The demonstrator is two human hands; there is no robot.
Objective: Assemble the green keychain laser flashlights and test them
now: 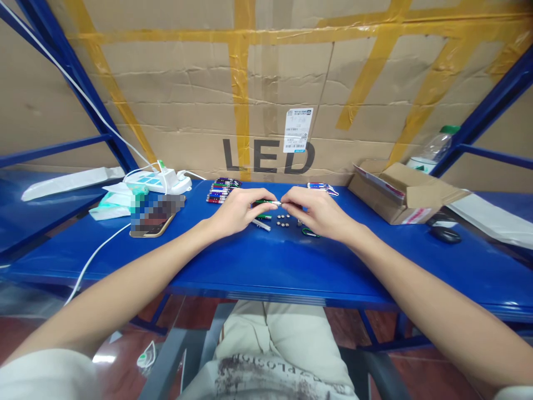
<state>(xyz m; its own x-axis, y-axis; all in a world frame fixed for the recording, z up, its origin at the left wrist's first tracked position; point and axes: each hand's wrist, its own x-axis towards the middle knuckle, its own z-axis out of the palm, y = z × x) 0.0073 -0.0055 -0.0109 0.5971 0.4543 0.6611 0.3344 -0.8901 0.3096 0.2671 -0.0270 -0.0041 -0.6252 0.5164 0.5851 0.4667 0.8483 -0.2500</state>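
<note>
Fingers (261, 210) of the left hand (237, 214) pinch a slim green tube (263, 202) with a metallic sheen, held just above the tabletop between both hands; those of the right hand (316, 214) close on its silvery end, hiding the exact join. Below lie small round metal pieces (283, 224) in short rows, a silver tube (262, 225) partly covered by the left hand, and a green ring (310, 232) overlapped by the right. Behind the left hand, glossy coloured tubes (217, 193) form a stack, its near edge obscured; a smaller bundle (318, 185) shows behind the right. All rest on smooth blue metal (270, 261). Farther out, an open cardboard box (383, 194) stands at right, its contents unclear; a phone (154, 222), partly pixelated, lies at left. Creased, taped cardboard (187, 100) backs the scene, cut off above.
</note>
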